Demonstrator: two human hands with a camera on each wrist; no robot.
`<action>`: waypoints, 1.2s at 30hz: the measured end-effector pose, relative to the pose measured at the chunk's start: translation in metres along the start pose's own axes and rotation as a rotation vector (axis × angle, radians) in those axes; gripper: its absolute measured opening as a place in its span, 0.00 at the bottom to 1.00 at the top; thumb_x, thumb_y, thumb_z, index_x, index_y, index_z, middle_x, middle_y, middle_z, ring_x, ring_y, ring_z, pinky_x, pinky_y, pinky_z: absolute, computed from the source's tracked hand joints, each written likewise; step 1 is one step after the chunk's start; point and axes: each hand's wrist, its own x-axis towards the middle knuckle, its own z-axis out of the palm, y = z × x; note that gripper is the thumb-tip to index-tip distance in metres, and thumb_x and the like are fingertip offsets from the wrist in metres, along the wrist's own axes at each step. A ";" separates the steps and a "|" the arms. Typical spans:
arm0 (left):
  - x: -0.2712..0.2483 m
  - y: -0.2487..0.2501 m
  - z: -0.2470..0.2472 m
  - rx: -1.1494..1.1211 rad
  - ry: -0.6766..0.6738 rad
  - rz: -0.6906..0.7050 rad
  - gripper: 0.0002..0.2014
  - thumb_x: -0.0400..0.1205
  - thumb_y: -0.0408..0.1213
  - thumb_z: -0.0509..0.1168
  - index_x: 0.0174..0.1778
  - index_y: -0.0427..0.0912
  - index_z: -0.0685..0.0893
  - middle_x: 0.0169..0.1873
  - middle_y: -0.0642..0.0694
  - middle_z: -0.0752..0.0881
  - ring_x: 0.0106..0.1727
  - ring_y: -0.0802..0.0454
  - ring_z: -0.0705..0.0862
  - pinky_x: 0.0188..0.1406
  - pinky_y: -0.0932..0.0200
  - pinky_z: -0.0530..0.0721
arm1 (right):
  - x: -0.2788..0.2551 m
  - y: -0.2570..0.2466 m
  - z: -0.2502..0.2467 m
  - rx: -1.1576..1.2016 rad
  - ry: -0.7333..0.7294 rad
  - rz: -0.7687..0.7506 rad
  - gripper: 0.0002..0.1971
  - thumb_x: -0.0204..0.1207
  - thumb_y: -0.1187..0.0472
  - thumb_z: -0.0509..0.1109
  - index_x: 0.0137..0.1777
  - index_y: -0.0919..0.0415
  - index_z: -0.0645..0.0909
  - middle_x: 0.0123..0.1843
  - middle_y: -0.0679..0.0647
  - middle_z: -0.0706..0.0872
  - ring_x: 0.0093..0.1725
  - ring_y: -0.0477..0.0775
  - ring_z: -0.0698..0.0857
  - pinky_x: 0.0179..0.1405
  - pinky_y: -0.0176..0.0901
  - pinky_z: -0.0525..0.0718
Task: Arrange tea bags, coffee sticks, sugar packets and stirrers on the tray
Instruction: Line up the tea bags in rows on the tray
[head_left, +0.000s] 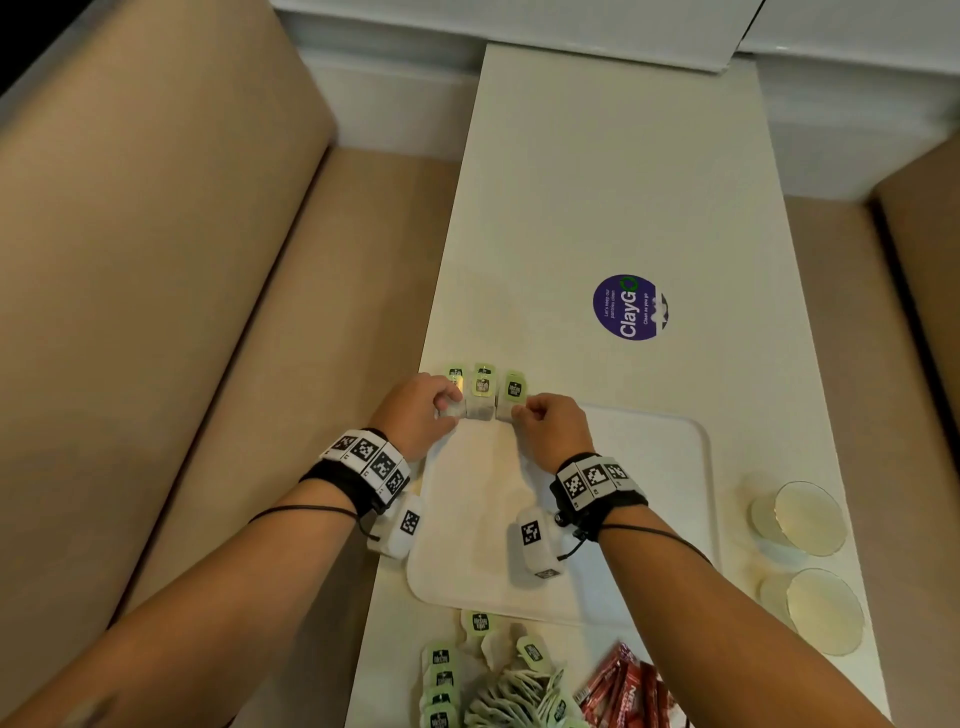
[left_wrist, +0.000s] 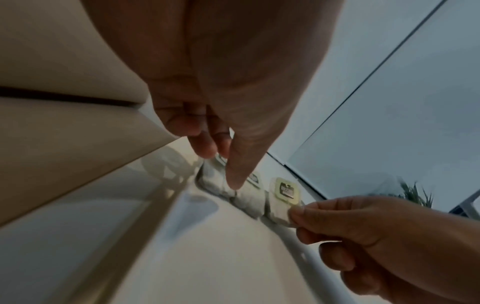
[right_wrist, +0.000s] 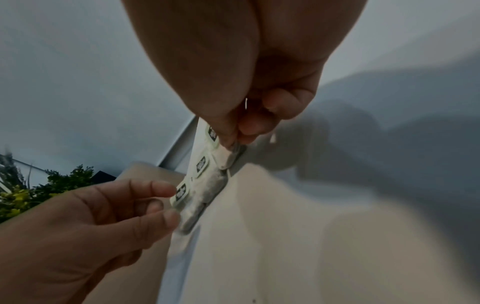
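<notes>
Tea-bag pile (head_left: 498, 691) and red coffee sticks (head_left: 631, 691) cut off by head view bottom edge; tag print unreadable.

I see a white tray (head_left: 649, 467) on a long white table (head_left: 613, 182), with beige bench seating (head_left: 156, 260) to the left. At the tray's far left edge, 3 tea bags (head_left: 483, 392) lie side by side, green tags pointing away from me. My left hand (head_left: 415, 415) pinches the leftmost bag; my right hand (head_left: 553, 423) pinches the rightmost one. Whether the bags sit inside the rim or on it, I can't quite tell. Near me, off the tray: a loose pile of tea bags (head_left: 498, 680) and red coffee sticks (head_left: 628, 686) just beside it. 2 clear glasses (head_left: 808, 519) sit to the right of the tray. A purple round sticker (head_left: 626, 307) marks the table farther out.
</notes>
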 end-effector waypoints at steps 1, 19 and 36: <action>0.002 -0.001 0.000 0.023 -0.014 -0.001 0.13 0.75 0.28 0.75 0.50 0.49 0.86 0.40 0.52 0.80 0.39 0.56 0.78 0.45 0.60 0.77 | 0.001 0.001 0.000 0.002 0.000 0.008 0.10 0.84 0.57 0.70 0.55 0.61 0.90 0.56 0.55 0.93 0.55 0.56 0.89 0.55 0.41 0.82; 0.014 -0.010 0.006 0.097 -0.028 0.027 0.13 0.78 0.23 0.70 0.51 0.46 0.90 0.43 0.49 0.81 0.41 0.54 0.79 0.48 0.61 0.78 | 0.009 0.000 0.005 -0.044 0.046 0.058 0.09 0.80 0.56 0.72 0.44 0.61 0.88 0.54 0.51 0.93 0.48 0.56 0.88 0.47 0.44 0.84; 0.005 -0.007 0.001 0.006 -0.026 0.057 0.12 0.75 0.28 0.75 0.47 0.50 0.87 0.40 0.50 0.81 0.36 0.57 0.78 0.46 0.57 0.81 | -0.008 0.004 -0.004 -0.038 0.047 0.051 0.12 0.78 0.53 0.75 0.40 0.61 0.90 0.38 0.56 0.92 0.44 0.57 0.89 0.50 0.49 0.88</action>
